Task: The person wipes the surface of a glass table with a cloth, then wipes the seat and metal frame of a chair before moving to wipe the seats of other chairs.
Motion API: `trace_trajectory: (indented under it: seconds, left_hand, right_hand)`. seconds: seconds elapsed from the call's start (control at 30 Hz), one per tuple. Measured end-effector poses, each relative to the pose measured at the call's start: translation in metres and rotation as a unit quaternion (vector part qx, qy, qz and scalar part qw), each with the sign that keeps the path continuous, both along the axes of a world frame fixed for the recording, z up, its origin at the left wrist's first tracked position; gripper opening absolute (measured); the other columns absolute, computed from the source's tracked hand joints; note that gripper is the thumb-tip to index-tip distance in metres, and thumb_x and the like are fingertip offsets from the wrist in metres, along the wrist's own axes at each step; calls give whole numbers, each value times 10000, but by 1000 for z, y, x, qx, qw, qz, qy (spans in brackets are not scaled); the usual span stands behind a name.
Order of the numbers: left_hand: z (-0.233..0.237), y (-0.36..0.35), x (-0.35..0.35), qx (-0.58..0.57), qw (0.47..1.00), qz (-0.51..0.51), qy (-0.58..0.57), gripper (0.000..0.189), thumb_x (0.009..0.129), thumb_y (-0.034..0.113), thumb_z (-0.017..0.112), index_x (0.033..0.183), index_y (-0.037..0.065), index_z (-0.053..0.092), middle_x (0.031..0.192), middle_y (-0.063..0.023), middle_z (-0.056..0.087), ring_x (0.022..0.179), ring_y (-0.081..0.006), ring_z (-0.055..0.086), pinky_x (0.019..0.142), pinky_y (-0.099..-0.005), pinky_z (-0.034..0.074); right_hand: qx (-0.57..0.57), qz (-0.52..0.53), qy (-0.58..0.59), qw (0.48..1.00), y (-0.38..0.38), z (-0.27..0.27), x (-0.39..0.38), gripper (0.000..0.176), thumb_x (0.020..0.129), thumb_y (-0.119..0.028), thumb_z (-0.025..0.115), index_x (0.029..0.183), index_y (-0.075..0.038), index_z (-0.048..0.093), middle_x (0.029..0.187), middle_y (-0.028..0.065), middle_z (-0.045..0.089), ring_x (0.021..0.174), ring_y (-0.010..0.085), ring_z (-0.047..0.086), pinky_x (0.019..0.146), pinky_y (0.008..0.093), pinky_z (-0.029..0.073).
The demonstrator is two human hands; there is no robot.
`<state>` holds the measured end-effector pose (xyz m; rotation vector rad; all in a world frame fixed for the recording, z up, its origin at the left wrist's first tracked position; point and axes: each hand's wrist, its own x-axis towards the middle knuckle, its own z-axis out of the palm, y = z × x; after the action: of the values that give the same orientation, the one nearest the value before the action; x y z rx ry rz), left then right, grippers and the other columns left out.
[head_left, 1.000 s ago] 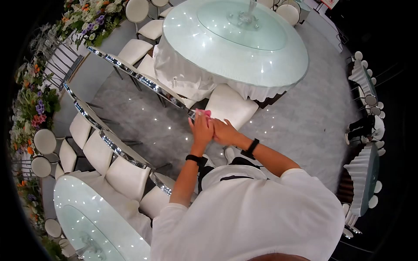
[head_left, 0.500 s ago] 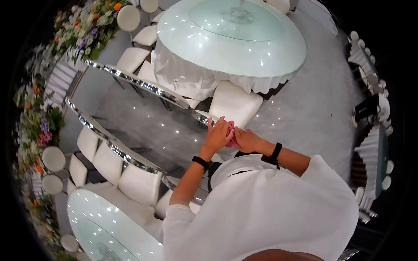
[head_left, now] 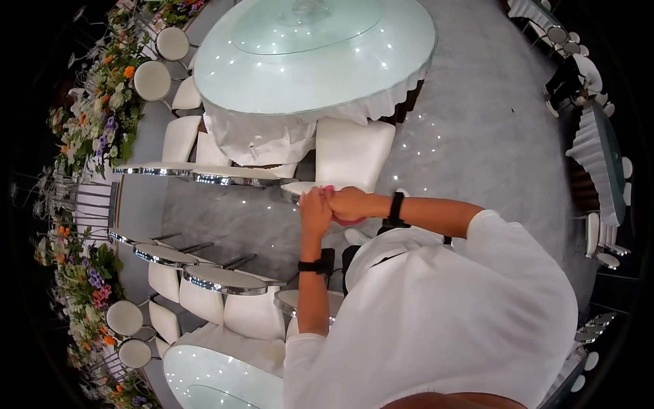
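A pink cloth (head_left: pixel 349 221) is bunched between my two hands, mostly covered by them. My left hand (head_left: pixel 315 210) has its fingers bent round the cloth's left side. From the right, my right hand (head_left: pixel 349 203) presses on the same cloth, its fingers meeting the left ones. Both hands are over the near edge of a round white chair back with a mirrored rim (head_left: pixel 293 191). Just beyond stands a white chair (head_left: pixel 353 153) beside a round glass-topped table (head_left: pixel 320 75).
Mirror-rimmed chair backs (head_left: pixel 228 279) line the lower left, near a second glass-topped table (head_left: pixel 218 368). Flowers (head_left: pixel 102 129) run along the left. Another person (head_left: pixel 586 73) bends near a far table (head_left: pixel 599 160) at the right. Grey floor (head_left: pixel 477 136) lies between.
The view has turned and shifted, so the chairs and table sit differently. My right hand now overlaps my left hand more, and less of the pink cloth shows.
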<state>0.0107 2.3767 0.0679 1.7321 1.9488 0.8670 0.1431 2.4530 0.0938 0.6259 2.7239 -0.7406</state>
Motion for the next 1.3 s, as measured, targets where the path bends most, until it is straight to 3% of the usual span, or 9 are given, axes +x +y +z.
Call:
trace_trajectory:
  seconds: [0.07,0.17,0.27,0.47,0.63,1.03,1.13,1.2,1.3]
  left_hand:
    - [-2,-7,2,91,991,86,-53,201,959,147,471,1055,-11,551,1066,-214,617,1065,-431,557,1048,-565,325]
    - [-12,-10,0,94,990,87,-53,267,994,151,436,1177,-20,528,1187,-264,571,1172,-449,499,1048,-500,338]
    - [-23,-5,15,100,986,127,-28,323,985,153,448,1253,-19,497,1328,-274,498,1297,-451,407,1112,-500,278]
    - [-8,-1,95,80,965,239,71,461,944,180,489,1347,-39,439,1534,-283,256,1406,-504,215,1165,-542,174]
    - [-42,-5,184,29,956,233,175,523,926,181,498,1381,-59,406,1533,-315,227,1410,-513,199,1149,-581,186]
    - [-49,1,198,-4,918,371,139,606,973,225,436,1468,-88,279,1579,-299,97,1459,-484,76,1173,-559,113]
    - [-45,7,194,5,917,362,168,605,947,239,471,1428,-107,347,1586,-264,134,1452,-478,120,1160,-593,115]
    - [-35,20,184,-157,924,226,264,546,924,255,486,1349,-87,467,1541,-249,287,1410,-450,270,1126,-644,157]
    - [-37,40,163,-360,914,61,180,482,905,266,497,1263,-51,553,1459,-238,427,1329,-430,401,1121,-584,247]
  right_hand:
    - [58,-19,230,971,1,-21,-8,384,897,-243,534,1082,94,524,1057,244,639,926,388,653,774,463,527]
    - [151,-57,314,936,-7,-53,-14,381,917,-205,507,1150,96,500,1172,291,594,1030,410,622,864,460,509]
    - [-38,-69,310,948,0,-45,-1,434,924,-172,528,1234,121,453,1256,335,521,1079,428,580,954,461,463]
    - [-21,-53,371,927,0,-83,56,494,939,-132,512,1357,101,389,1373,312,471,1212,419,536,1016,424,455]
    - [-100,-58,338,934,-1,-110,150,538,898,-76,564,1390,49,387,1401,274,468,1232,412,528,987,420,481]
    - [-183,-10,321,929,28,-67,167,418,885,-170,586,1277,-52,504,1138,200,631,957,378,632,807,467,518]
    - [-199,-14,315,928,27,-83,171,388,879,-192,607,1233,-56,524,999,215,664,865,397,648,760,477,524]
    - [-194,-29,301,933,30,-108,178,300,891,-181,589,1163,-57,558,916,230,674,799,407,655,724,467,532]
    - [-306,52,194,931,68,-108,213,226,916,-163,533,1103,-49,589,945,222,686,817,375,676,724,428,543]
